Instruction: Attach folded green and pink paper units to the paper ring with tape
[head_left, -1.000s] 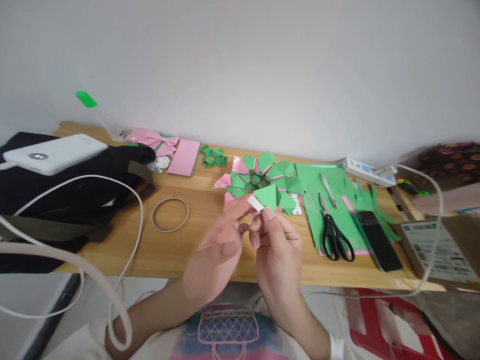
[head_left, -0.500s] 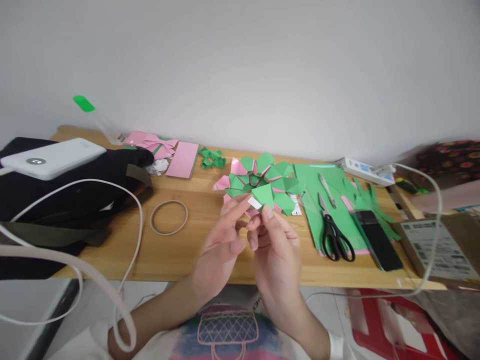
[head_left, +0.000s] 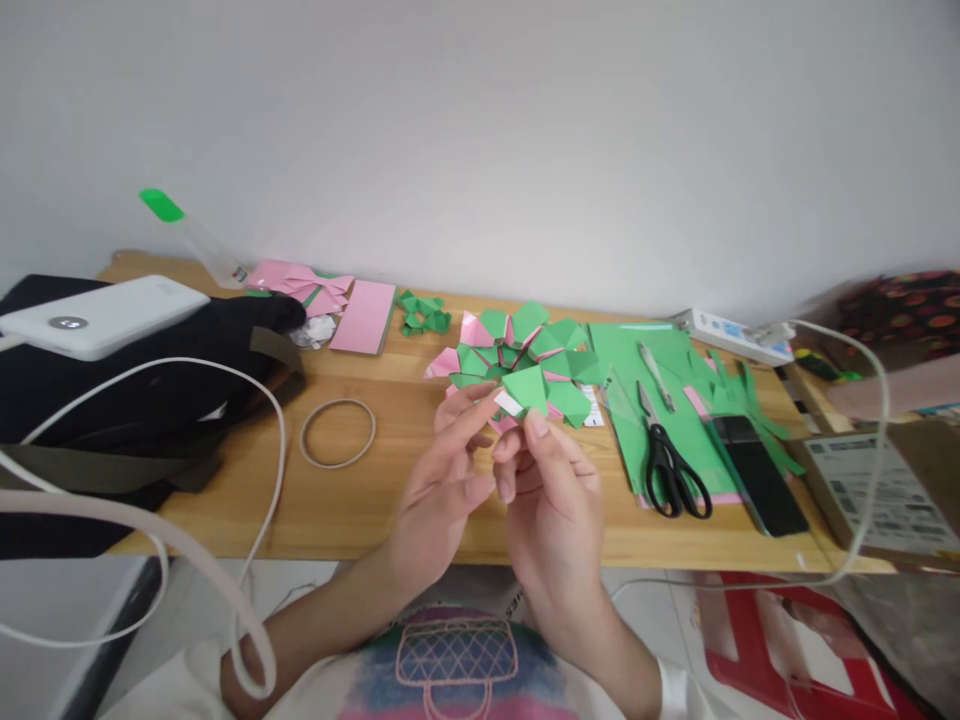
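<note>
Between thumb and fingers of my right hand (head_left: 555, 490) is a small folded green paper piece (head_left: 527, 388). A small white strip (head_left: 508, 402) lies at the tip of my left hand's index finger, beside that piece. My left hand (head_left: 442, 490) has its fingers apart, and whether the strip sticks to the fingertip or to the paper is unclear. Just behind both hands, a ring of green and pink folded paper (head_left: 476, 330) rests on the wooden table (head_left: 360, 515), partly covered by the held piece.
Black scissors (head_left: 667, 480), a cutter (head_left: 657, 376) and green sheets (head_left: 630, 350) lie on the right, near a phone (head_left: 757, 475). A tape ring (head_left: 337, 433), pink paper (head_left: 364, 317), a black bag (head_left: 150, 400) and a white power bank (head_left: 105, 317) are on the left.
Both hands stay nearly where they were, with the green piece still held. The view has shifted very slightly.
</note>
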